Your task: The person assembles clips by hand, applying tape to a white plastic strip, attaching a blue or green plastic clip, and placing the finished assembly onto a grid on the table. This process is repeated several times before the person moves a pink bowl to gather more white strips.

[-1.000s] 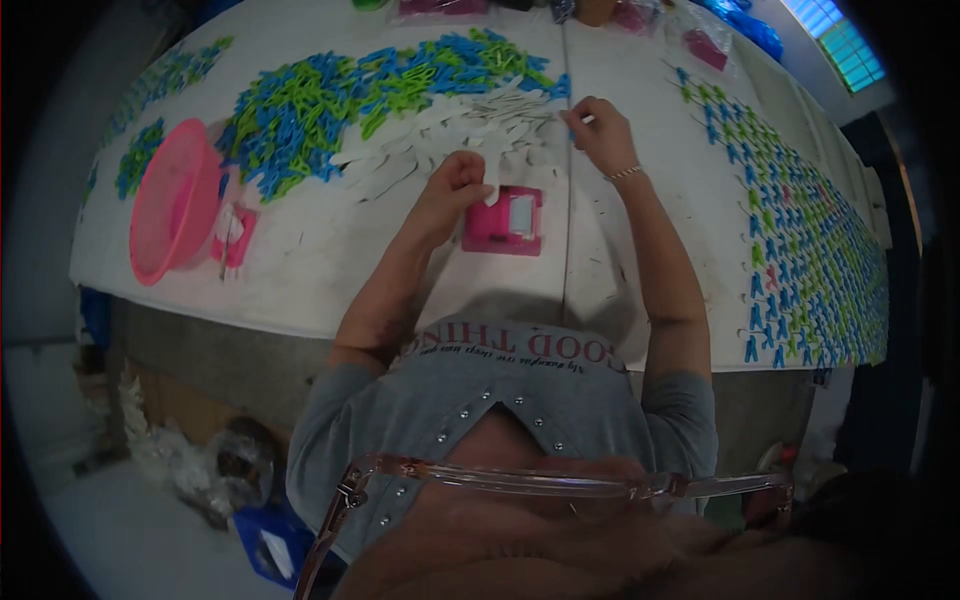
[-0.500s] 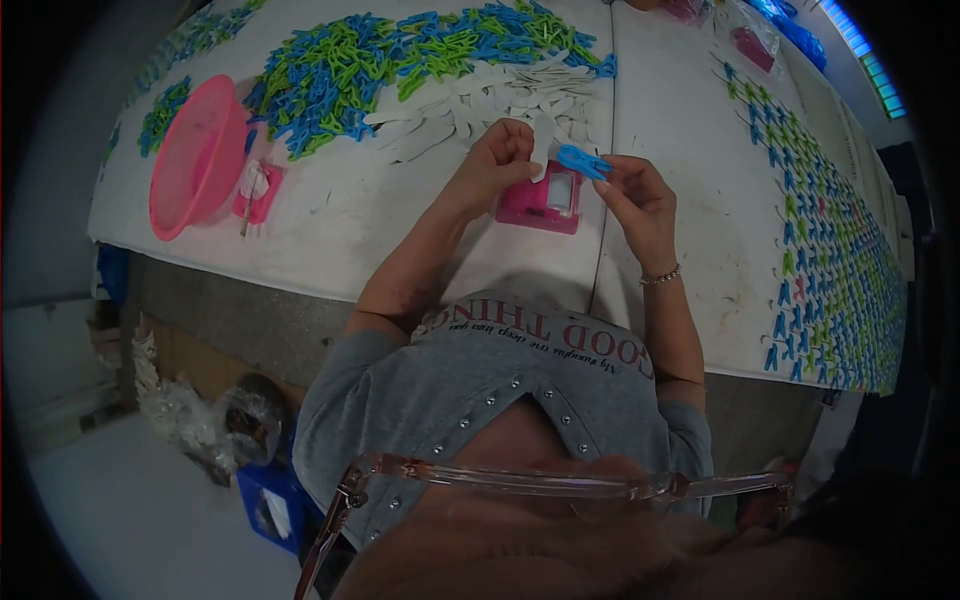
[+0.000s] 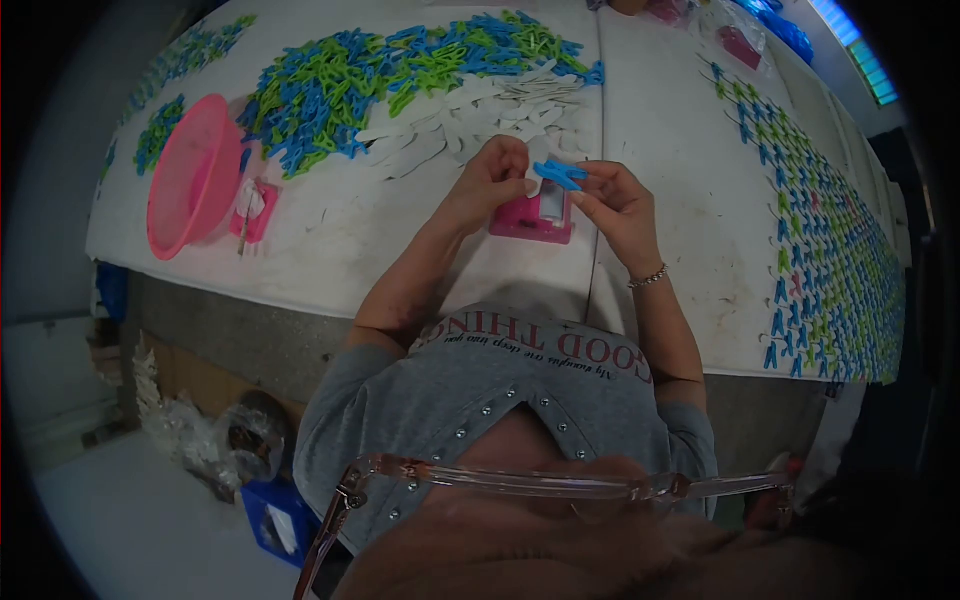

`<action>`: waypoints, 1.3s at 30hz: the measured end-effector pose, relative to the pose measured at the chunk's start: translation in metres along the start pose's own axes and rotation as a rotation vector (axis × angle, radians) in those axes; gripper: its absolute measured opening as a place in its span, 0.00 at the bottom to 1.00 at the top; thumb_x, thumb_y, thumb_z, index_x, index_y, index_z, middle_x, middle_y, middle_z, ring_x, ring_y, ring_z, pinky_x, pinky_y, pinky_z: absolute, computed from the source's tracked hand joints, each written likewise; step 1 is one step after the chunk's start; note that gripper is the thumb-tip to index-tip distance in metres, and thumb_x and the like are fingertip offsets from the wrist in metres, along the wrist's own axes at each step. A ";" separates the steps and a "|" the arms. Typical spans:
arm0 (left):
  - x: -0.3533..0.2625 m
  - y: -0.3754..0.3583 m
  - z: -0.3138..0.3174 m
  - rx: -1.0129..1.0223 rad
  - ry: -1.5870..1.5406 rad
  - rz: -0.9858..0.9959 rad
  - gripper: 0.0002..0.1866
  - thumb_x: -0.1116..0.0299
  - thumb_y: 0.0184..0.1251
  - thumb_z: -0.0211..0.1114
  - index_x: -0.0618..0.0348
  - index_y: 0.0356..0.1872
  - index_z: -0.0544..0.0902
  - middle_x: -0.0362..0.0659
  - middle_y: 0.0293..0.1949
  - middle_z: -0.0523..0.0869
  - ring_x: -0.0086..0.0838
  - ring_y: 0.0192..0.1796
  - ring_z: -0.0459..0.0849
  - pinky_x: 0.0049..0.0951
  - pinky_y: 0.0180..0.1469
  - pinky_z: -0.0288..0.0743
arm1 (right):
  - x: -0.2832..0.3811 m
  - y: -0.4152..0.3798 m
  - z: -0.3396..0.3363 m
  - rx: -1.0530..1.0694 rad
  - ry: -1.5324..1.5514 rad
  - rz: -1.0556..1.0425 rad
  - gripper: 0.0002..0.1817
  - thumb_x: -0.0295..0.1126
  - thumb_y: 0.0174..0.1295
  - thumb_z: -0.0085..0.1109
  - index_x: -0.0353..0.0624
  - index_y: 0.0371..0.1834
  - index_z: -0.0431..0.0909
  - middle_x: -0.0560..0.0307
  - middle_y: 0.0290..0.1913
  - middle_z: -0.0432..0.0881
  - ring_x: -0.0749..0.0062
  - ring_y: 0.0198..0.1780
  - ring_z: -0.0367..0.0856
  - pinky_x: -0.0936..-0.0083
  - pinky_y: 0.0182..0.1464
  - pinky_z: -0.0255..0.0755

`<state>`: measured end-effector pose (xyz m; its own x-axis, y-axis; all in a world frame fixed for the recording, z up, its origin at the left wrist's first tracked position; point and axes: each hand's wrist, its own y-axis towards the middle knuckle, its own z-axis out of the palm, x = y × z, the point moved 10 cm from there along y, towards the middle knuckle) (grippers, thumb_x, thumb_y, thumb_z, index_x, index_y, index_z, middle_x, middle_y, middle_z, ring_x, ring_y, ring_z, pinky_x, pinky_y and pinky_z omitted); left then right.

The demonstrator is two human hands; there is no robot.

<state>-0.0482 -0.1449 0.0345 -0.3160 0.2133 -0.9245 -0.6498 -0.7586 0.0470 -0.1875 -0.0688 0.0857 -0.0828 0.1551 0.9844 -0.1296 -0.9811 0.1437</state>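
My right hand pinches a blue clothespin between thumb and fingers, its other end pointing toward my left hand. Close beside it, my left hand is closed, with its thumb and fingertips around a thin flat white piece that sticks up past them. The clothespin overlaps the lower part of this piece in the view. Just below both hands stands a small pink box with a pale, shiny panel on its top. Part of the box is hidden by my fingers.
Flat white pieces lie beyond my left hand, with a heap of blue and green clothespins behind them. A pink basin leans at the left beside a small pink tray with a stick. Rows of clothespins cover the right side.
My right hand has moved slightly left with the blue clothespin, which now sits closer to my left hand and is turned a little. The view has shifted slightly.
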 end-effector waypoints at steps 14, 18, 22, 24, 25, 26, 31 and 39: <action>0.016 0.018 -0.114 -0.581 0.421 0.352 0.11 0.73 0.64 0.64 0.60 0.45 0.76 0.32 0.32 0.74 0.13 0.31 0.66 0.14 0.33 0.60 | -0.099 0.155 -0.238 -0.724 0.175 0.317 0.08 0.32 0.68 0.52 0.38 0.38 0.76 0.55 0.31 0.79 0.74 0.28 0.76 0.72 0.36 0.80; 0.014 0.016 -0.115 -0.583 0.511 0.345 0.10 0.75 0.64 0.64 0.60 0.45 0.76 0.32 0.31 0.73 0.13 0.30 0.65 0.14 0.33 0.59 | -0.146 0.204 -0.289 -0.827 0.346 0.353 0.08 0.28 0.67 0.49 0.35 0.39 0.75 0.52 0.31 0.79 0.70 0.26 0.77 0.65 0.32 0.83; 0.014 0.014 -0.111 -0.634 0.486 0.280 0.09 0.76 0.63 0.64 0.60 0.43 0.76 0.31 0.31 0.73 0.13 0.30 0.65 0.13 0.33 0.59 | -0.141 0.227 -0.322 -0.965 0.330 0.298 0.08 0.25 0.65 0.49 0.30 0.34 0.75 0.48 0.30 0.80 0.65 0.26 0.80 0.65 0.31 0.85; 0.015 0.012 -0.109 -0.652 0.505 0.246 0.09 0.77 0.63 0.64 0.60 0.43 0.76 0.31 0.31 0.73 0.13 0.30 0.65 0.14 0.33 0.60 | -0.143 0.235 -0.332 -1.000 0.342 0.289 0.08 0.23 0.64 0.49 0.29 0.32 0.75 0.46 0.29 0.80 0.64 0.26 0.81 0.66 0.31 0.86; 0.015 0.011 -0.109 -0.659 0.518 0.244 0.09 0.77 0.63 0.63 0.60 0.43 0.76 0.31 0.31 0.73 0.13 0.30 0.65 0.14 0.33 0.60 | -0.140 0.236 -0.336 -1.039 0.359 0.272 0.08 0.23 0.64 0.49 0.28 0.31 0.75 0.45 0.29 0.81 0.63 0.26 0.81 0.66 0.29 0.86; 0.014 0.012 -0.109 -0.665 0.531 0.245 0.09 0.77 0.63 0.63 0.60 0.43 0.76 0.31 0.31 0.73 0.13 0.30 0.65 0.14 0.34 0.60 | -0.137 0.237 -0.341 -1.079 0.378 0.253 0.08 0.22 0.63 0.49 0.27 0.30 0.76 0.44 0.28 0.81 0.62 0.25 0.82 0.66 0.28 0.86; 0.016 0.011 -0.109 -0.684 0.550 0.217 0.08 0.78 0.63 0.63 0.61 0.42 0.76 0.31 0.31 0.73 0.13 0.30 0.65 0.14 0.35 0.61 | -0.138 0.245 -0.357 -1.171 0.393 0.242 0.09 0.22 0.63 0.49 0.25 0.33 0.76 0.44 0.26 0.81 0.63 0.21 0.82 0.67 0.23 0.84; 0.019 0.008 -0.111 -0.680 0.525 0.220 0.08 0.78 0.63 0.63 0.61 0.42 0.77 0.32 0.32 0.74 0.14 0.31 0.66 0.15 0.36 0.62 | -0.137 0.245 -0.363 -1.190 0.356 0.262 0.12 0.26 0.67 0.50 0.26 0.32 0.76 0.45 0.23 0.82 0.65 0.20 0.82 0.70 0.21 0.83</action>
<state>0.0176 -0.2151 -0.0243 0.0813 -0.1635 -0.9832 -0.0080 -0.9865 0.1634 -0.5661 -0.2887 -0.0507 -0.4768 0.1766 0.8611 -0.8581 -0.3061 -0.4123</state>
